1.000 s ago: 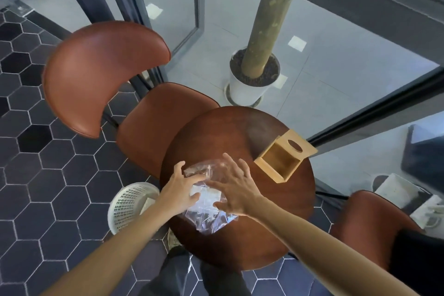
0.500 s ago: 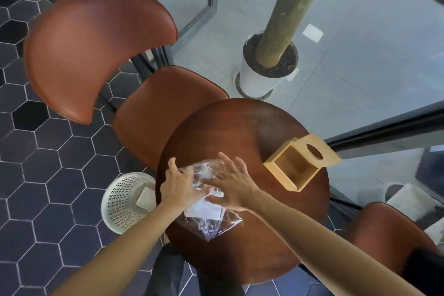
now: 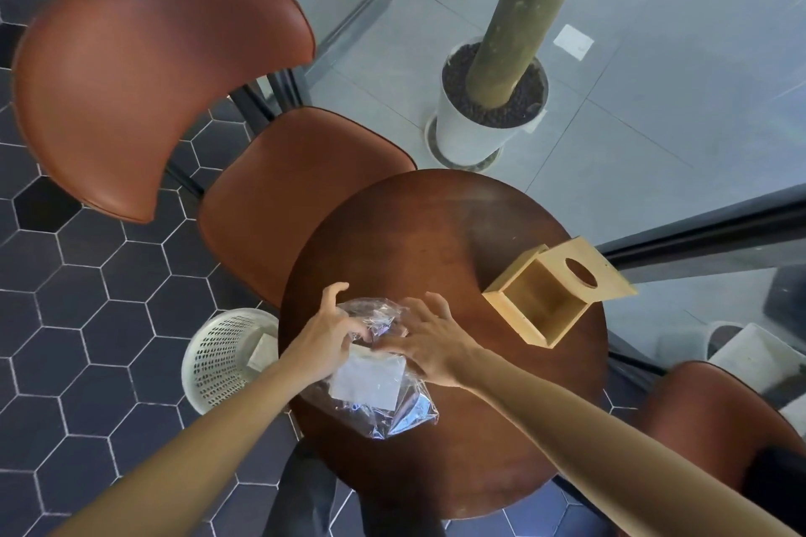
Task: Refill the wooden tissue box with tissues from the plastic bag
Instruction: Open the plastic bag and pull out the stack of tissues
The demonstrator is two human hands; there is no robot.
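Observation:
A clear plastic bag (image 3: 384, 410) lies on the round wooden table (image 3: 436, 240), with a white stack of tissues (image 3: 368, 379) inside it. My left hand (image 3: 325, 331) pinches the bag's crumpled mouth from the left. My right hand (image 3: 429, 340) rests on the bag's mouth from the right, fingers spread. The wooden tissue box (image 3: 538, 301) lies at the table's right side, open and empty, its lid (image 3: 586, 273) with an oval hole swung up behind it.
A brown leather chair (image 3: 144, 70) stands left of the table, another chair (image 3: 706, 410) at the lower right. A white perforated basket (image 3: 218, 358) sits on the hexagon-tiled floor by the table. A white plant pot (image 3: 475, 131) stands behind glass.
The view has tilted down and closer. Both hands stay at the bag's mouth; my left thumb has lifted and the plastic is bunched more between the hands.

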